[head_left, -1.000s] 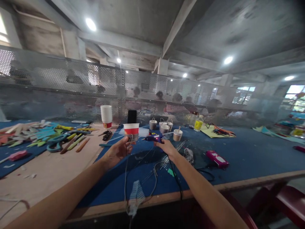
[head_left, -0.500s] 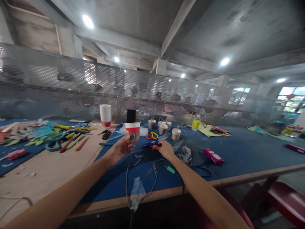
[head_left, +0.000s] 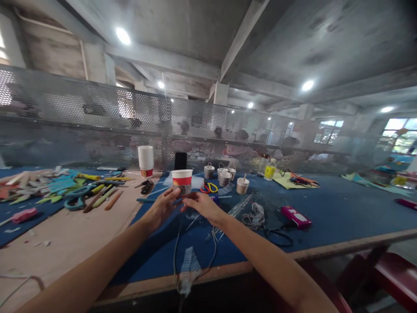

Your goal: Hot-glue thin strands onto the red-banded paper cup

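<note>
My left hand (head_left: 164,204) is closed around the lower side of a red and white paper cup (head_left: 182,179), which it holds up above the blue mat. Grey cord appears wound around the cup's lower part, and a cord (head_left: 177,248) hangs down below the hands to the table edge. My right hand (head_left: 202,206) is at the cup's base, fingers bent together and touching or nearly touching the left fingertips. What those fingers pinch is hidden. Just behind the right hand lies a blue glue gun (head_left: 215,198), mostly covered by it.
Stacked paper cups (head_left: 145,158) and a black phone (head_left: 180,161) stand behind. Cord-covered small cups (head_left: 224,177), yellow-red scissors (head_left: 209,188) and a yellow-labelled bottle (head_left: 269,170) are beyond the hands. Thin sticks (head_left: 236,211), tangled cord (head_left: 256,216) and a magenta device (head_left: 296,217) lie right; tools and scraps left.
My right hand has let go of the blue glue gun and moved left to the base of the cup. The left hand still holds the cup in nearly the same place.
</note>
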Action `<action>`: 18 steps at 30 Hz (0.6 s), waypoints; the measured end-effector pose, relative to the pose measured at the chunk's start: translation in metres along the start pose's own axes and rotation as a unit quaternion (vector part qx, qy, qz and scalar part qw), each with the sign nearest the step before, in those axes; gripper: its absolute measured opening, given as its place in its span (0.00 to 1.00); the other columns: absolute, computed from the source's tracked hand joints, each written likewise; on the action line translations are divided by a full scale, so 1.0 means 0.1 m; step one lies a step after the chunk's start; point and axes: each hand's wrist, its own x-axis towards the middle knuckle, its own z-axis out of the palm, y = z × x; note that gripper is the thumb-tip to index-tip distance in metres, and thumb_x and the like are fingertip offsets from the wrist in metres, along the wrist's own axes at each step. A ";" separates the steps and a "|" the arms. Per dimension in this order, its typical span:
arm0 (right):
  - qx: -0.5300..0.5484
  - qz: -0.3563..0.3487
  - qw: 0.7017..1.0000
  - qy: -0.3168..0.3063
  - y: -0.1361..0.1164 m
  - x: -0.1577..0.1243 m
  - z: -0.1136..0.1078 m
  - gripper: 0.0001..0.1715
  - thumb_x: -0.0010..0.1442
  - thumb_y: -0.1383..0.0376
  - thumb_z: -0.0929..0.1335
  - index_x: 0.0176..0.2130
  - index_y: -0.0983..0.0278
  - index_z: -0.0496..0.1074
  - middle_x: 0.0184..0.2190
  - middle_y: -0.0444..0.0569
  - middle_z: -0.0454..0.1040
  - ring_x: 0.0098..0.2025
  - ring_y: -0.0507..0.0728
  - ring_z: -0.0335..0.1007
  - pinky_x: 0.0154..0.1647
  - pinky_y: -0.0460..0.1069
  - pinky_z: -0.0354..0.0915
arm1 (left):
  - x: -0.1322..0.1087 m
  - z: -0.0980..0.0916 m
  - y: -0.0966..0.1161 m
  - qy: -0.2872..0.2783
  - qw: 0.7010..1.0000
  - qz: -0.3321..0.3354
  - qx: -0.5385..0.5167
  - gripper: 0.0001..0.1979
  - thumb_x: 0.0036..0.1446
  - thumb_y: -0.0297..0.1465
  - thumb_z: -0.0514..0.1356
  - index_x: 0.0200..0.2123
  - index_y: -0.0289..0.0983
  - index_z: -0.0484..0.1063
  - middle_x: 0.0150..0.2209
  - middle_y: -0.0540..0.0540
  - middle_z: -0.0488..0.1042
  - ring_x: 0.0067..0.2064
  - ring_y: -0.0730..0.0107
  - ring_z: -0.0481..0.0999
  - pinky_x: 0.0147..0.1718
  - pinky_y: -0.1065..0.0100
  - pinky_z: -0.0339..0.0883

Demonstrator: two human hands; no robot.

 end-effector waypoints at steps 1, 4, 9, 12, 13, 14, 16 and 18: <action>-0.016 -0.006 1.000 0.023 0.01 0.00 -0.03 0.26 0.56 0.44 0.77 0.40 0.63 0.76 0.28 0.45 0.80 0.35 0.58 0.80 0.50 0.54 0.72 | 0.01 -0.01 0.00 -0.001 1.000 0.001 0.005 0.18 0.58 0.40 0.72 0.47 0.37 0.83 0.53 0.38 0.84 0.58 0.49 0.78 0.55 0.56 0.69; -0.060 -0.029 0.994 0.091 0.02 0.01 -0.15 0.22 0.60 0.46 0.74 0.37 0.62 0.74 0.21 0.41 0.74 0.27 0.56 0.75 0.41 0.51 0.70 | 0.04 -0.06 -0.04 0.001 1.000 0.001 0.015 0.17 0.60 0.40 0.71 0.48 0.36 0.84 0.54 0.38 0.84 0.60 0.49 0.77 0.59 0.55 0.68; -0.084 -0.051 0.983 0.156 -0.02 0.01 -0.27 0.19 0.61 0.49 0.73 0.35 0.60 0.72 0.21 0.39 0.72 0.27 0.55 0.75 0.37 0.50 0.69 | 0.06 -0.10 -0.09 0.001 1.000 -0.018 0.013 0.17 0.61 0.39 0.69 0.49 0.37 0.85 0.56 0.38 0.83 0.61 0.48 0.76 0.59 0.55 0.68; -0.101 -0.070 0.975 0.184 -0.05 -0.01 -0.28 0.15 0.62 0.51 0.72 0.35 0.60 0.73 0.25 0.43 0.76 0.31 0.57 0.77 0.40 0.50 0.70 | 0.05 -0.10 -0.09 -0.012 1.000 -0.027 0.011 0.17 0.64 0.38 0.67 0.52 0.37 0.84 0.58 0.39 0.82 0.63 0.49 0.75 0.59 0.56 0.68; -0.106 -0.077 0.973 0.191 -0.07 -0.02 -0.28 0.15 0.63 0.52 0.71 0.35 0.60 0.73 0.27 0.43 0.78 0.33 0.57 0.77 0.42 0.51 0.70 | 0.05 -0.10 -0.08 -0.015 0.999 -0.028 0.010 0.17 0.64 0.38 0.67 0.52 0.37 0.84 0.59 0.39 0.82 0.64 0.49 0.74 0.59 0.56 0.68; -0.109 -0.082 0.971 0.195 -0.08 -0.03 -0.28 0.14 0.63 0.52 0.71 0.35 0.60 0.73 0.28 0.44 0.79 0.34 0.57 0.78 0.43 0.51 0.70 | 0.04 -0.10 -0.08 -0.018 0.999 -0.029 0.010 0.17 0.64 0.38 0.68 0.53 0.37 0.83 0.59 0.39 0.82 0.64 0.49 0.74 0.59 0.56 0.69; -0.109 -0.086 0.971 0.197 -0.11 -0.04 -0.29 0.14 0.64 0.52 0.70 0.35 0.60 0.73 0.29 0.45 0.80 0.35 0.58 0.78 0.44 0.51 0.70 | 0.04 -0.09 -0.08 -0.022 0.999 -0.031 0.009 0.18 0.63 0.38 0.68 0.54 0.38 0.83 0.60 0.40 0.81 0.64 0.49 0.75 0.58 0.57 0.70; -0.105 -0.087 0.971 0.196 -0.12 -0.06 -0.29 0.14 0.64 0.52 0.70 0.35 0.60 0.73 0.29 0.45 0.80 0.36 0.58 0.78 0.44 0.52 0.70 | 0.04 -0.10 -0.08 -0.025 0.999 -0.032 0.005 0.18 0.63 0.37 0.68 0.55 0.40 0.83 0.61 0.40 0.81 0.64 0.50 0.75 0.58 0.57 0.71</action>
